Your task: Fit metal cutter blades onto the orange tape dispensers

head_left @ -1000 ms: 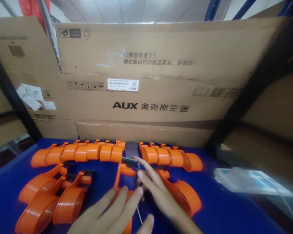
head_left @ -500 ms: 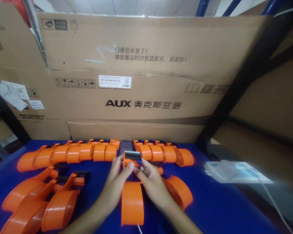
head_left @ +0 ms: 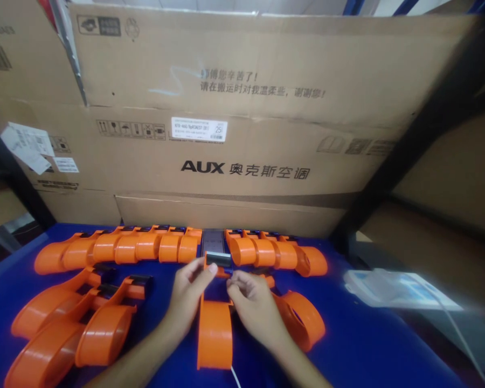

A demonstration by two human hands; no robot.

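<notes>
An orange tape dispenser point(head_left: 215, 335) is upright in front of me, its round hub towards me and its black toothed blade end pointing away. My left hand point(head_left: 189, 288) is closed on the blade end, thumb on the front and fingers behind. Just right of that end, my right hand point(head_left: 254, 302) has its fingers curled together in a pinch. Whether anything small is between those fingertips is hidden. Behind my right hand lie more orange dispensers point(head_left: 305, 320), partly covered by it.
Several orange tape dispensers point(head_left: 147, 247) stand in a row along the back of the blue table point(head_left: 359, 345), with a dark phone-like slab point(head_left: 213, 241) among them. More dispensers point(head_left: 103, 334) lie front left. A white-and-blue packet point(head_left: 396, 288) lies right. A cardboard wall point(head_left: 242, 145) closes the back.
My right hand has come off the dispenser's blade end and drawn slightly right and down, fingers curling. My left hand still holds the dispenser. The view has shifted a little.
</notes>
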